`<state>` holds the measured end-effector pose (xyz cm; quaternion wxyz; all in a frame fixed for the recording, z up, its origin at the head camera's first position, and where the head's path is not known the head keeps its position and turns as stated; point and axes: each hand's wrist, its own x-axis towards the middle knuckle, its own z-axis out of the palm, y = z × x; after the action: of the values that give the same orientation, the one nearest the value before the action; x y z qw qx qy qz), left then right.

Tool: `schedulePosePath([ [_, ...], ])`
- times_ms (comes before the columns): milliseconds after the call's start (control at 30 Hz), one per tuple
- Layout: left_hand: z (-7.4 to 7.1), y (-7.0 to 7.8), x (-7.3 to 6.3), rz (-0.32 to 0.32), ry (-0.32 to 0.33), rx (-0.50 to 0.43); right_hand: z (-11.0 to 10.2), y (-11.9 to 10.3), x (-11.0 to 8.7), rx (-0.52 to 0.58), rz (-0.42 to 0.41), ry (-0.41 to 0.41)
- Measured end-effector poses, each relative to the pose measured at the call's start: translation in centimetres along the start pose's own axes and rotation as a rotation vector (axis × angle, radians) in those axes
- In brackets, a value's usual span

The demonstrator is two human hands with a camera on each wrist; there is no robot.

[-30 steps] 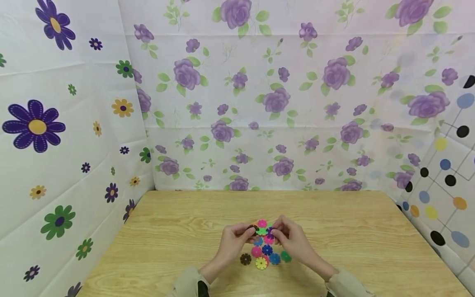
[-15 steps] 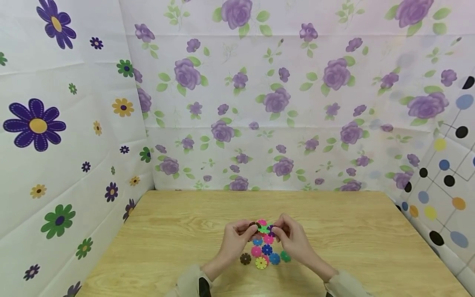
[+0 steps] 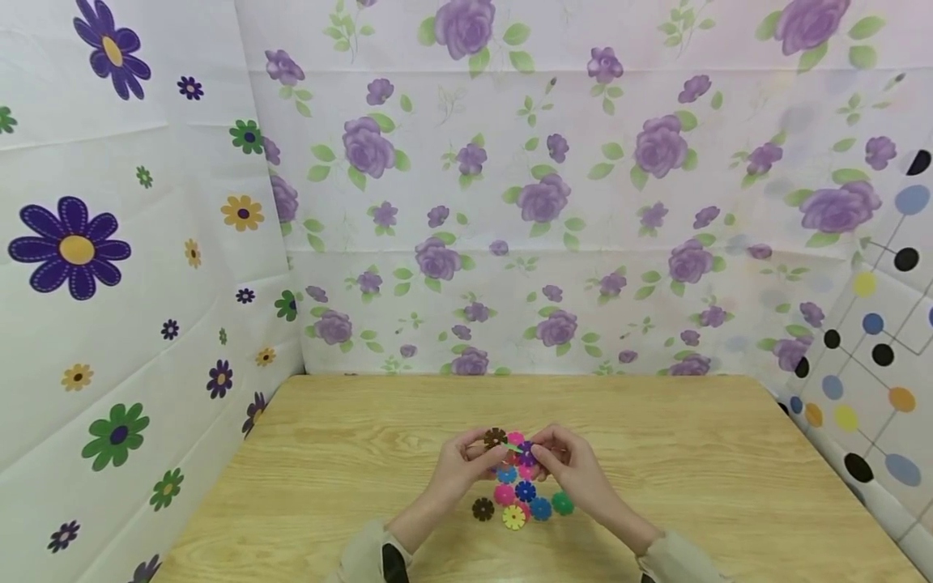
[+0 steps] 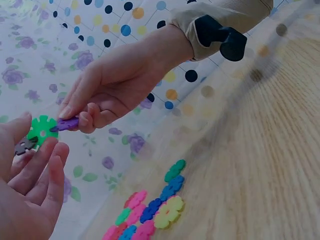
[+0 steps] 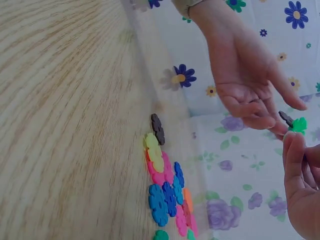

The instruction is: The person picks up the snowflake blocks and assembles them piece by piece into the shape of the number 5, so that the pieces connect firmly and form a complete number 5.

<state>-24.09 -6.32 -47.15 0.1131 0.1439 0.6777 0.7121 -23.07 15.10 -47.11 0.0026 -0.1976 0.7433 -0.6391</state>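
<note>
Three notched plastic snowflake discs are linked in a row between the two hands, raised above the table. My left hand (image 3: pixel 461 463) holds the brown disc (image 3: pixel 496 439) end between thumb and fingers. In the middle sits the bright green disc (image 4: pixel 44 128), seen almost edge-on in the head view. At the other end my right hand (image 3: pixel 579 468) pinches the purple disc (image 4: pixel 68 123) between thumb and fingertips. Below the hands lie loose discs, among them a yellow disc (image 3: pixel 513 518), a dark blue disc (image 3: pixel 526 491) and a second brown disc (image 3: pixel 483 509).
The discs lie in a close, partly overlapping group on the wood-grain table (image 3: pixel 328 486). A green disc (image 3: pixel 562 503) marks the group's right side. Flower-printed cloth (image 3: pixel 437 202) hangs behind the table, with patterned cloth along both sides.
The linked discs have turned: the brown disc now shows its face above the left thumb, and the green disc has gone edge-on. Both hands keep their hold; the loose discs stay put.
</note>
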Motion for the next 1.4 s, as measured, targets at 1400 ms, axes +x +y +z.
schedulePosePath([
  [1400,1.0,-1.5,0.5,-0.180,0.113,-0.041,-1.3,2.0,-0.2,-0.257,0.080,-0.181],
])
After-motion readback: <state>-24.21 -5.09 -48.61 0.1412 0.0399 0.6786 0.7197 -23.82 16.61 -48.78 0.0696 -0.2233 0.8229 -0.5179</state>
